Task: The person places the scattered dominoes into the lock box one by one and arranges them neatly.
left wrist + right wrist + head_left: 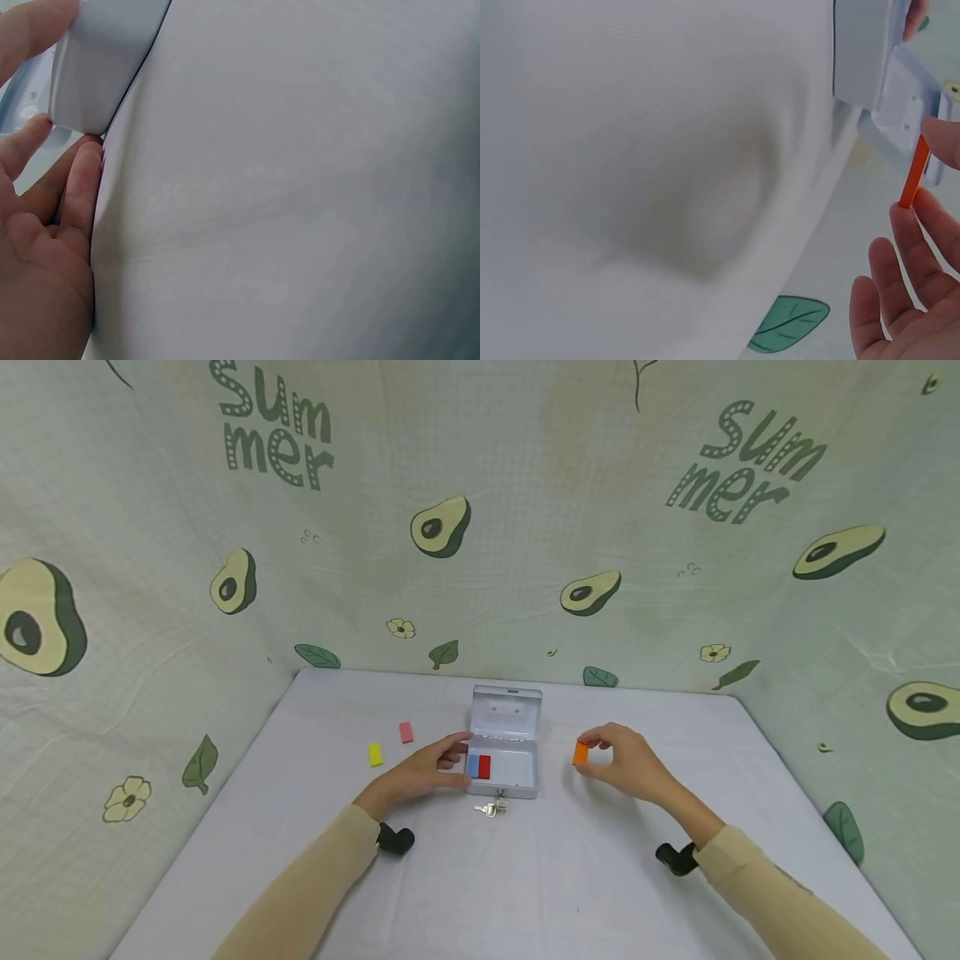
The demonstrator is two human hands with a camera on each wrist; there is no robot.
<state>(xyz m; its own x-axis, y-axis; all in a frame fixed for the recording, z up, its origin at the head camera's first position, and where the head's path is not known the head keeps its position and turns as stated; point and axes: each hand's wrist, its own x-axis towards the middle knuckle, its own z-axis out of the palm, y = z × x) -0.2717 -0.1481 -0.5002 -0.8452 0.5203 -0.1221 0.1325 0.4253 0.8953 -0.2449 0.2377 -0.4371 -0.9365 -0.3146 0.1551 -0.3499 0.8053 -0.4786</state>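
A small light-grey metal cash box stands with its lid raised. Inside, against the left wall, a blue block and a red block lie side by side. My left hand holds the box's left side, thumb at the front corner and fingers toward the hinge. Right of the box, my right hand pinches a thin orange block between thumb and fingertips, above the table. In the right wrist view the orange block appears edge-on, other fingers spread loosely below.
Left of the box, a yellow block and a pink block lie on the white tablecloth. Keys hang at the lock on the box's front. A printed curtain encloses the table behind and at both sides.
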